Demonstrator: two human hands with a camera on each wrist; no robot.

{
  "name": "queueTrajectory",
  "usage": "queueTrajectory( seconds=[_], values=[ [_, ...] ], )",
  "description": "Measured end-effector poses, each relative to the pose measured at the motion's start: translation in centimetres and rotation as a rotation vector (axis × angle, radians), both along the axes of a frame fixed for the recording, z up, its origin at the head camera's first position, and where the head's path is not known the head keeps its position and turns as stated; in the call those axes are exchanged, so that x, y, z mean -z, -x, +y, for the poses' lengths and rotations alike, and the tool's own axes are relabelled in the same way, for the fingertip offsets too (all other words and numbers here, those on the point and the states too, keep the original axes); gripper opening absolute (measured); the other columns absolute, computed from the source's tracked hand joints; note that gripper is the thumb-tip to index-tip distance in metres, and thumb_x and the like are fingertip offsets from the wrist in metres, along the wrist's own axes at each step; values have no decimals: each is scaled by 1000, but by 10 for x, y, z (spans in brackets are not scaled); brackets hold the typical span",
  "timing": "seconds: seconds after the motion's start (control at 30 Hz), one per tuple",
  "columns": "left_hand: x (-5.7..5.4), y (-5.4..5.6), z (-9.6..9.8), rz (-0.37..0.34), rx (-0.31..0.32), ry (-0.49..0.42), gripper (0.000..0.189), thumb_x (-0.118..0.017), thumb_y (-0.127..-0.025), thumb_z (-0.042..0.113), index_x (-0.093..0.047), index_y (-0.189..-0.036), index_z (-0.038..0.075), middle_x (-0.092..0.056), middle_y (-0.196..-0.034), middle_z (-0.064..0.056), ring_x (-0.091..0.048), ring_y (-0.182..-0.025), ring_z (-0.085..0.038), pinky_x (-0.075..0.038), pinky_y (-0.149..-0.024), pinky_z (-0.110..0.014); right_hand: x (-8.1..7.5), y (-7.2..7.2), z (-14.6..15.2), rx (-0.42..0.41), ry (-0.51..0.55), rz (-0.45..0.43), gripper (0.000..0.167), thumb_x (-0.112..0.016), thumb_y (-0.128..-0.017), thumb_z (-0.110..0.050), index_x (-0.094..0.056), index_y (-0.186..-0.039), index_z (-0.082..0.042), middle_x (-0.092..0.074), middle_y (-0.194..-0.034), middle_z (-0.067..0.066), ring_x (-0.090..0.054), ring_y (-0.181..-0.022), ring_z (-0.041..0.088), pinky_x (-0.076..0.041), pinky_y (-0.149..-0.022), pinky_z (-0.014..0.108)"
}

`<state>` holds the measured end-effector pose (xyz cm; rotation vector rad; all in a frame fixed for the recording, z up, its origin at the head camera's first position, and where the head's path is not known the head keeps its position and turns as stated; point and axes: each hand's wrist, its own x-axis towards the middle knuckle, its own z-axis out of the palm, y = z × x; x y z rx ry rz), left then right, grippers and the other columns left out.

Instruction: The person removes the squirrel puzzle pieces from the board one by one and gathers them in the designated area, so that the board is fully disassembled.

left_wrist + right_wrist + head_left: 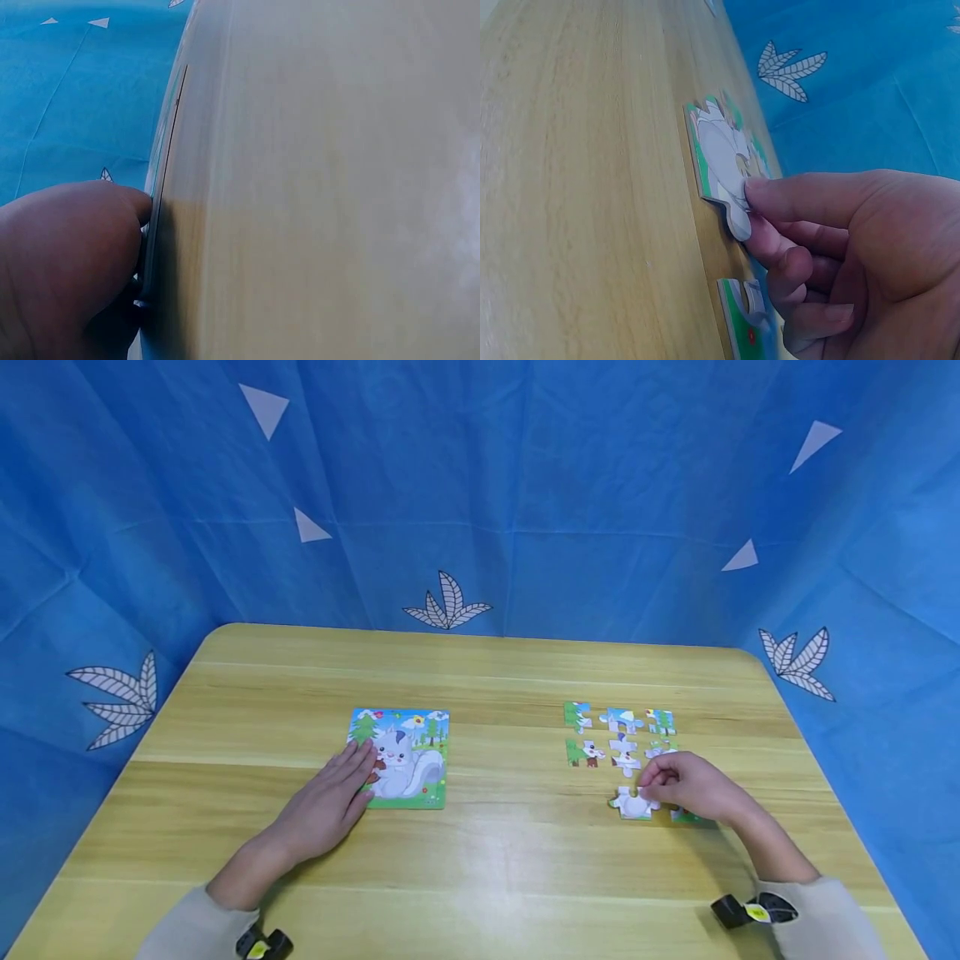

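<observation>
My left hand [322, 806] lies with straight fingers over the left side of a square squirrel picture board [431, 752]. In the left wrist view, that board [171, 135] appears edge-on beside the hand [67, 262]. On the right, my right hand [693, 785] pinches a white and green jigsaw puzzle piece [634, 807] between thumb and index finger. The right wrist view shows the pinched puzzle piece [716, 154] close over the table, its rounded tab pointing toward the hand [877, 247]. A green corner piece [744, 330] lies just below the fingers, partly hidden from the head view.
Several loose puzzle pieces lie in rows on the wooden table [495, 877], including a tree piece [576, 715], an arch-shaped piece [621, 721] and a face piece [624, 754]. Blue cloth [480, 460] hangs behind and beside the table.
</observation>
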<state>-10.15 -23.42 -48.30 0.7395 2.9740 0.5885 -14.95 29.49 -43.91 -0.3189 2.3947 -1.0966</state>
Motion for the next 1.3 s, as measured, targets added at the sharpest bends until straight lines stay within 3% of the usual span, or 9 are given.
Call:
queueTrajectory(
  seconds=[0.37,0.63,0.9,1.0,1.13,1.3],
  values=[
    [-1,-1,1,-55,-21,9,57,-52,-107,23,-36,-154,-5,-30,-164,-18,-22,-153,-38,-25,-121,-54,-4,-1,1,27,-47,31,7,-71,-94,-8,-70,-97,-1,-60,-79,6,-50,-62,13,-45,-53,23],
    [0,0,1,-38,-21,22,57,-53,-107,24,-38,-153,-5,-31,-163,-18,-23,-152,-38,-25,-121,-54,-9,7,-18,-21,53,47,12,-69,-96,-8,-69,-102,2,-63,-85,9,-55,-70,15,-48,-59,24],
    [2,1,1,-38,-19,25,57,-53,-106,24,-38,-153,-5,-31,-163,-18,-24,-152,-38,-26,-121,-54,-10,23,-77,-162,110,95,12,-66,-96,-5,-70,-106,1,-71,-91,6,-64,-80,22,-50,-67,26],
    [2,1,0,-42,-20,25,57,-53,-107,24,-38,-153,-5,-31,-163,-18,-23,-152,-38,-26,-121,-54,-12,30,-108,-211,117,112,12,-70,-94,-7,-71,-105,-1,-71,-89,2,-64,-80,19,-52,-70,28],
    [1,1,-1,-41,-30,12,58,-54,-106,24,-38,-153,-5,-31,-163,-17,-25,-152,-38,-26,-121,-54,-8,35,-155,-226,128,119,11,-75,-91,-10,-73,-101,-5,-69,-85,-3,-62,-79,14,-53,-72,28],
    [1,1,-2,-31,-23,6,58,-56,-105,24,-39,-153,-4,-32,-163,-17,-25,-152,-37,-27,-120,-54,6,33,-212,-207,175,62,8,-76,-90,-8,-73,-98,-6,-69,-83,-3,-63,-75,11,-54,-69,25]
  ],
)
